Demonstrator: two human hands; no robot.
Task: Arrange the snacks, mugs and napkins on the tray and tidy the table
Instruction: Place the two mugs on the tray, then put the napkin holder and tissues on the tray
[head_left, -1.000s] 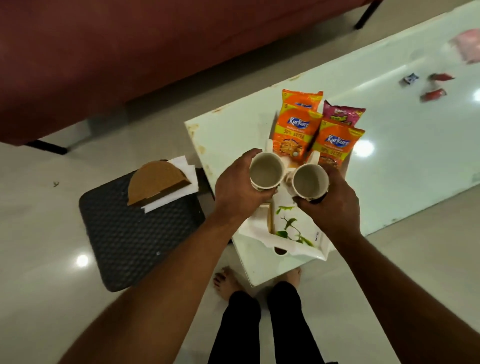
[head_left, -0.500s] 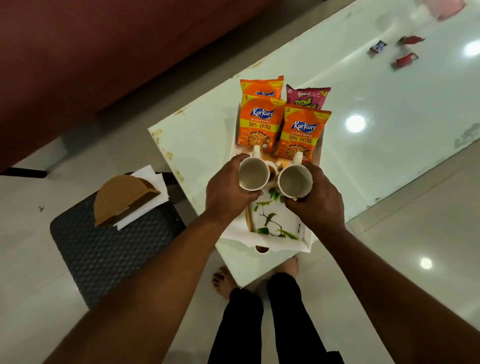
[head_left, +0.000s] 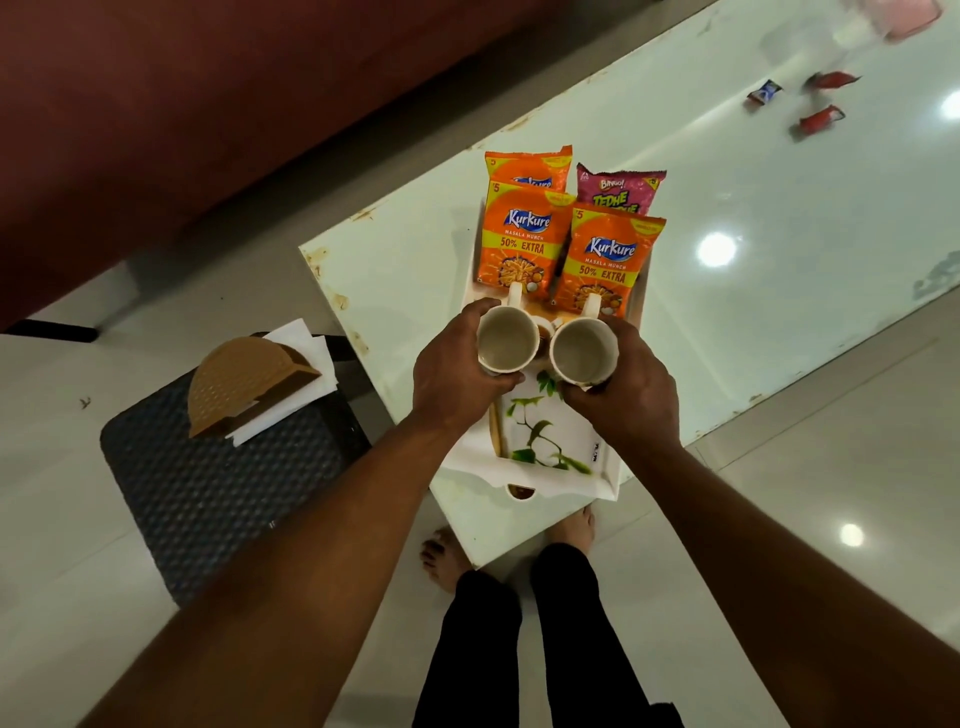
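In the head view, the left hand (head_left: 457, 374) had its fingers (head_left: 475, 312) curled round the left mug (head_left: 508, 340), and the right hand (head_left: 628, 395) gripped the right mug (head_left: 583, 351) the same way. Both mugs were upright and side by side over the middle of the tray (head_left: 608, 467), handles pointing to 12 o'clock. Whether their bases had touched the tray could not be told.

The snack packets (head_left: 605, 260) filled the tray's 12 o'clock end, and the mug handles overlapped their lower edges. The tray sat at the near corner of the worktop (head_left: 779, 260).

The step in hand looked like seating the mugs. It would go best by lowering them level, just toward 6 o'clock of the packets so nothing is crushed, and letting go only once both stand firm. The 6 o'clock part of the tray should stay free for napkins.

The napkins (head_left: 306, 343) lay under a brown holder (head_left: 244, 384) on a dark stool (head_left: 208, 493) at 9 o'clock. Small wrappers (head_left: 821, 119) lay at 1 o'clock.
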